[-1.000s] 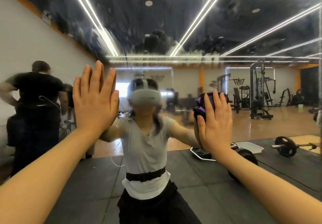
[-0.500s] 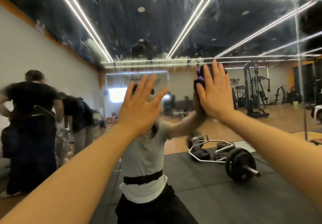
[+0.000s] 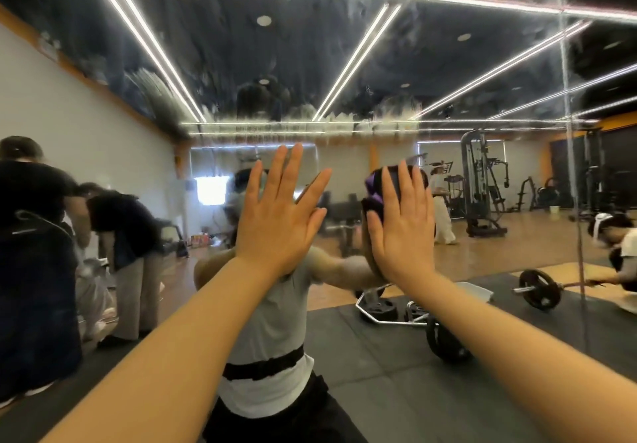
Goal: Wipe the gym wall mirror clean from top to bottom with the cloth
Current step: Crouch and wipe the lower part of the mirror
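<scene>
Both hands lie flat, fingers straight: left hand (image 3: 275,225) on the streaked mirror (image 3: 310,63), right hand (image 3: 401,229) pressing a purple-black cloth (image 3: 374,184) against it; no writing is legible.

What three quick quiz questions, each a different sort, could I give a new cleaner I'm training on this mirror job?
1. True or false: the left hand holds the cloth.
2. Which hand presses the dark purple-edged cloth on the large gym wall mirror? A left, B right.
3. Fill in: smeary streaks show on the mirror's ____ part.

Key: 1 false, it is flat and bare. 2 B, the right hand. 3 upper.
</scene>
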